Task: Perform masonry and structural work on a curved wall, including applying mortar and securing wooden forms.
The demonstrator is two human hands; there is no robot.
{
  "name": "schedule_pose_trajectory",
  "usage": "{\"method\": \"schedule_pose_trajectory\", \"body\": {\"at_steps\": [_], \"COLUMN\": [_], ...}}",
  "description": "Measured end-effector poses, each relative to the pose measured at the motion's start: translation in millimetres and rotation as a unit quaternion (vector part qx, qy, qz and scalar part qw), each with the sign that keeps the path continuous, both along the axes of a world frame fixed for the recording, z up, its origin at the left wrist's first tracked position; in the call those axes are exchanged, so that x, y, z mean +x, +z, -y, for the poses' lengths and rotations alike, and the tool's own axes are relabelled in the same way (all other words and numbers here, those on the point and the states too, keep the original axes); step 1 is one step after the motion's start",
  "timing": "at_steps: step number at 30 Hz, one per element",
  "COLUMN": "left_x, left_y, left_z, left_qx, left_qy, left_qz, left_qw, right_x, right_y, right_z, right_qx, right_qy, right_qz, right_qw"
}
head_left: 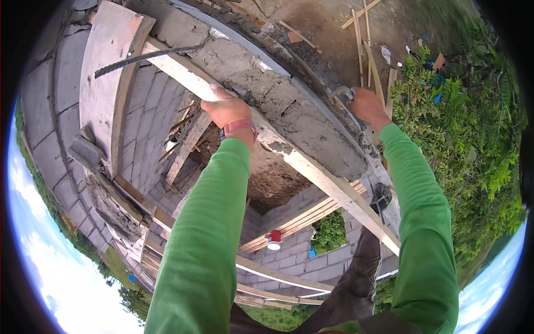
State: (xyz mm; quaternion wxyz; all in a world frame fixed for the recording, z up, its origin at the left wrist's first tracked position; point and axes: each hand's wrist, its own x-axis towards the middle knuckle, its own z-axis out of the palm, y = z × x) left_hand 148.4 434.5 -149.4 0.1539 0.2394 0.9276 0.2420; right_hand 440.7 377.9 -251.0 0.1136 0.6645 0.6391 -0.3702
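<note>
My left hand (227,111) is wrapped over the edge of a long pale wooden board (311,167), thumb on top. This board runs along the near side of a grey concrete beam (267,83) with a rough, mortar-smeared top. At the beam's far side my right hand (368,107) is closed like a fist. Beside its fingers shows a small greyish thing (346,96) that I cannot make out. A ribbed steel bar (147,60) sticks out over the beam's left end, near a wide formwork panel (105,72).
Below the board opens a block-walled room (334,259) with a dirt floor (278,181). Lower down are several timber planks (300,220) and a red and white can (274,239). My foot (381,196) rests at the beam's right end. Leafy bushes (461,161) grow at the right.
</note>
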Motion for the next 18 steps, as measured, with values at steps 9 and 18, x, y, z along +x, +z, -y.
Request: {"method": "schedule_pose_trajectory", "body": {"at_steps": [9,18], "left_x": [8,0], "left_y": [6,-4], "left_z": [-1,2], "left_qx": [-0.031,0.026], "left_qy": [-0.01,-0.02], "left_qz": [-0.006,0.01], "left_qw": [0.999,0.999], "right_x": [-5,-126], "right_y": [45,46], "right_z": [-41,-172], "right_qx": [0.066,0.124], "right_qy": [-0.09,0.01], "right_qz": [-0.094,-0.135], "right_qw": [0.989,0.983]}}
